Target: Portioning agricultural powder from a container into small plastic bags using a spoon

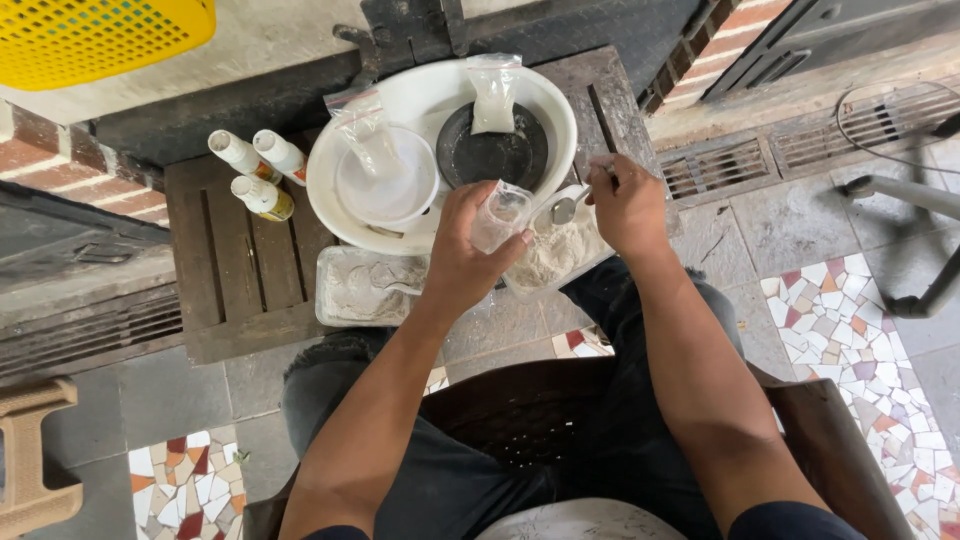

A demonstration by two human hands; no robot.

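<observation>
My left hand (468, 250) grips a small clear plastic bag (500, 214), held open over a rectangular tray of whitish powder (556, 262). My right hand (626, 205) holds a metal spoon (566, 208) whose bowl points at the bag's mouth. A second tray of powder (365, 286) with a spoon in it lies just left of my left wrist. Behind both hands stands a big white basin (556, 108) that holds a white bowl (388, 185), a dark bowl (492, 152) and two clear bags.
Three white bottles (258, 172) lie on the dark wooden crate (240, 270) left of the basin. A yellow basket (100, 35) is at the top left, metal floor grates (800, 150) at the right, and a wooden stool (30, 460) at the bottom left.
</observation>
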